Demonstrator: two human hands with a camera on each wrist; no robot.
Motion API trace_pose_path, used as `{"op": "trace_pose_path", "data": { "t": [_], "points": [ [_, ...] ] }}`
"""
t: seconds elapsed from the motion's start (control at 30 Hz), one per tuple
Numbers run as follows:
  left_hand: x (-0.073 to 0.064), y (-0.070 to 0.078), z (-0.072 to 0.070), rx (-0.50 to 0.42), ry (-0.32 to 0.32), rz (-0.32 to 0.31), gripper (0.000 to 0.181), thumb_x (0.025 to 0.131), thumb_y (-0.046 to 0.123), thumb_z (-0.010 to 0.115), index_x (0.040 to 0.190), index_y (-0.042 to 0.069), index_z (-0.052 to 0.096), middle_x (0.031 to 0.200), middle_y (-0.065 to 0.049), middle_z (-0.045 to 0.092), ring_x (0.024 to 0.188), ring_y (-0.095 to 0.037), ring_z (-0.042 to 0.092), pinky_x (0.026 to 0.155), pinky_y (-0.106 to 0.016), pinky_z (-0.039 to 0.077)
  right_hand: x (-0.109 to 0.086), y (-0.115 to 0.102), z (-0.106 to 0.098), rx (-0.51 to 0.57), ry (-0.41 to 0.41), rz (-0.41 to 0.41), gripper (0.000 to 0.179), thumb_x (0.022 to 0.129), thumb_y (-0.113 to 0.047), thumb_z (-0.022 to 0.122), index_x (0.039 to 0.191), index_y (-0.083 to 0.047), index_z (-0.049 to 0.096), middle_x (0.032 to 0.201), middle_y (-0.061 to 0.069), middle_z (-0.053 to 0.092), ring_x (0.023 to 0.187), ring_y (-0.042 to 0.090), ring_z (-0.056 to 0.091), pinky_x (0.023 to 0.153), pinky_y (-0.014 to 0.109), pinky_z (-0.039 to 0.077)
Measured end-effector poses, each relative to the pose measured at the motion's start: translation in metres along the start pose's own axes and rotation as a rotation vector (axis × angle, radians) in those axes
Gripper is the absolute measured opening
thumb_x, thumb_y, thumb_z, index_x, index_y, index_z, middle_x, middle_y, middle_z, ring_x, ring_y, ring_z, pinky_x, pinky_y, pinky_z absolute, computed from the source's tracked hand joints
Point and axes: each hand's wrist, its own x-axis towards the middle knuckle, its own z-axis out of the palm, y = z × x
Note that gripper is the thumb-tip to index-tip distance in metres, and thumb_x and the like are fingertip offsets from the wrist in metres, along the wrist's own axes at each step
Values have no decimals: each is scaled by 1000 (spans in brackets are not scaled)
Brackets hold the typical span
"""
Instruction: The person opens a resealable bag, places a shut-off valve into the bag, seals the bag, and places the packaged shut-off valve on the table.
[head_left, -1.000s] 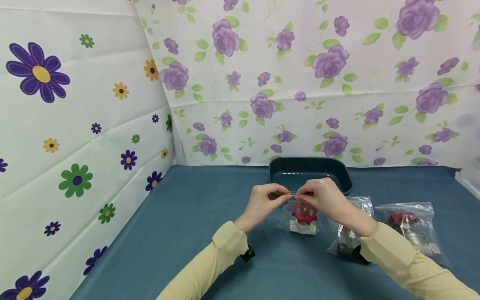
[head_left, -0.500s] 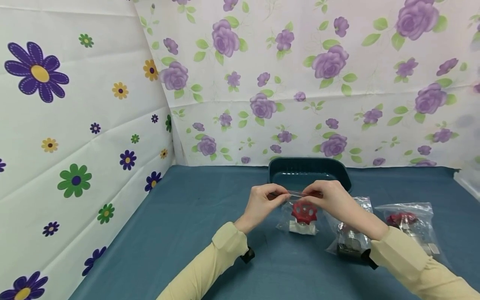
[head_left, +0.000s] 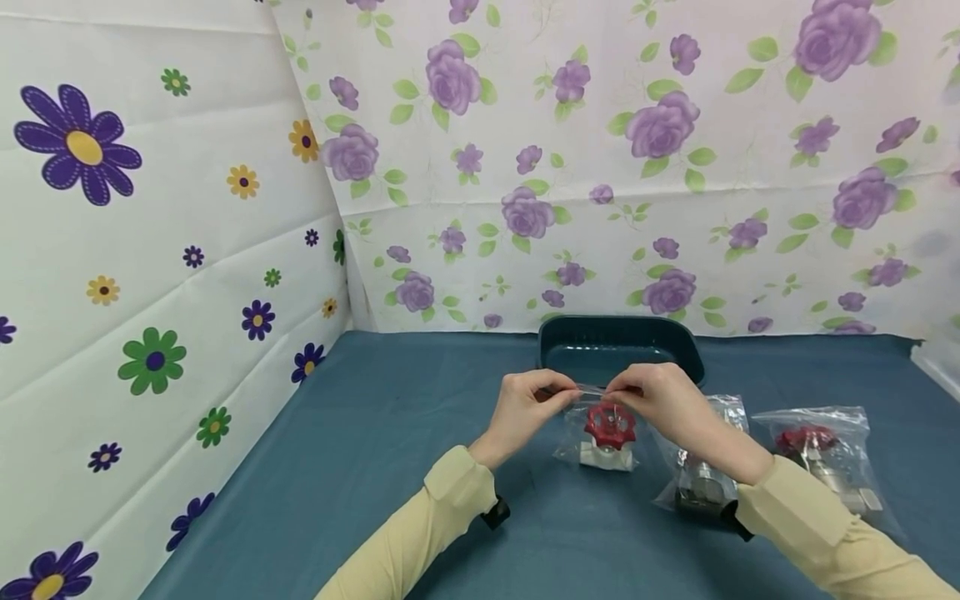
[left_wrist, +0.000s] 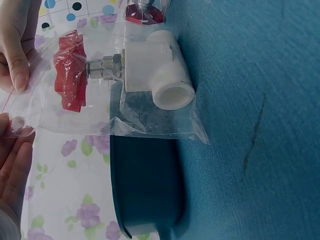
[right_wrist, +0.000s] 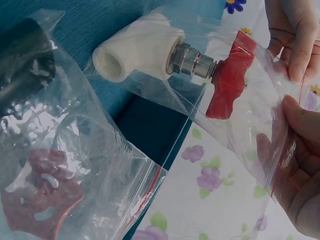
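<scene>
Upright on the blue cloth stands a clear zip bag point(left_wrist: 100, 122), with a valve point(left_wrist: 147, 67) inside. The valve has a white pipe body, a metal stem and a red handwheel point(head_left: 610, 426). My left hand point(head_left: 525, 412) pinches the bag's top edge at the left, between thumb and fingers. Just to the right my right hand point(head_left: 667, 408) pinches the same edge. In the right wrist view the right thumb point(right_wrist: 302, 117) lies against the red-striped zip strip, with fingers behind the film.
A dark teal tray point(head_left: 551, 337) sits behind the hands. Right of the held bag lie a second bagged valve point(head_left: 701, 492), partly under the right forearm, and a third bagged red-handled valve point(head_left: 828, 462). Flowered sheets point(head_left: 450, 208) enclose the back and left sides.
My right hand has slid a little rightward along the bag's top edge, away from the left hand. The left hand and the bagged valve have stayed nearly still.
</scene>
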Motion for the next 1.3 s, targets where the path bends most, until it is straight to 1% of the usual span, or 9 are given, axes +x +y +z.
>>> {"op": "trace_pose_path", "data": {
  "t": [0.17, 0.33, 0.47, 0.6, 0.77, 0.83, 0.9, 1.13, 1.3],
  "points": [
    [1, -1, 0, 11, -1, 17, 5, 82, -6, 63, 85, -5, 66, 82, -14, 64, 68, -19, 61, 60, -26, 51, 1, 0, -1, -63, 17, -38, 11, 73, 0, 74, 78, -9, 71, 72, -4, 62, 56, 3, 53, 51, 21, 46],
    [1, -2, 1, 9, 4, 31, 5, 81, -6, 63, 85, -5, 66, 81, -15, 64, 67, -22, 61, 60, -27, 51, 1, 2, 0, -35, 47, -72, 12, 71, 2, 74, 77, -8, 72, 70, -4, 62, 54, 2, 52, 48, 20, 45],
    [2, -1, 1, -11, 2, 18, 5, 82, -6, 62, 86, -6, 66, 82, -16, 64, 68, -26, 61, 60, -29, 51, 0, 5, 0, 25, 51, -32, 12, 73, 3, 73, 78, -8, 72, 72, -4, 63, 55, 4, 54, 49, 21, 46],
    [2, -1, 0, -16, 3, 0, 5, 83, -5, 62, 86, -7, 66, 82, -16, 64, 67, -29, 60, 59, -27, 50, -2, 7, -3, 63, 12, 24, 11, 76, 0, 70, 84, -7, 71, 77, -3, 64, 60, 6, 57, 53, 23, 48],
    [2, -1, -1, 2, 13, -20, 5, 83, -3, 62, 86, -6, 66, 82, -15, 64, 66, -27, 60, 58, -24, 49, -7, 10, -8, 85, -28, 96, 9, 79, -5, 69, 87, -10, 70, 79, -5, 62, 63, 9, 57, 56, 24, 49],
    [2, -1, -1, 8, 13, -23, 5, 84, -3, 62, 86, -5, 66, 82, -14, 64, 66, -26, 61, 58, -24, 49, -9, 10, -9, 95, -31, 102, 8, 80, -6, 68, 86, -10, 70, 79, -5, 62, 64, 9, 58, 57, 24, 49],
    [2, -2, -1, 7, 16, -25, 5, 84, -3, 62, 86, -5, 66, 82, -14, 64, 66, -25, 61, 58, -24, 49, -10, 11, -9, 93, -23, 90, 8, 81, -5, 67, 86, -11, 70, 79, -5, 62, 64, 8, 58, 57, 24, 49],
    [0, -2, -1, -5, 6, -34, 6, 84, -3, 62, 87, -5, 66, 83, -15, 64, 68, -29, 60, 58, -24, 49, -12, 11, -6, 57, 6, 58, 13, 79, 1, 68, 85, -10, 70, 78, -6, 62, 61, 7, 55, 54, 23, 47],
    [-1, -2, 0, -1, 6, -18, 6, 84, -3, 62, 86, -5, 66, 82, -15, 64, 67, -29, 60, 58, -26, 49, -11, 10, -4, -8, 33, 11, 13, 76, 2, 70, 82, -9, 70, 74, -6, 60, 57, 3, 50, 49, 22, 44]
  ]
}}
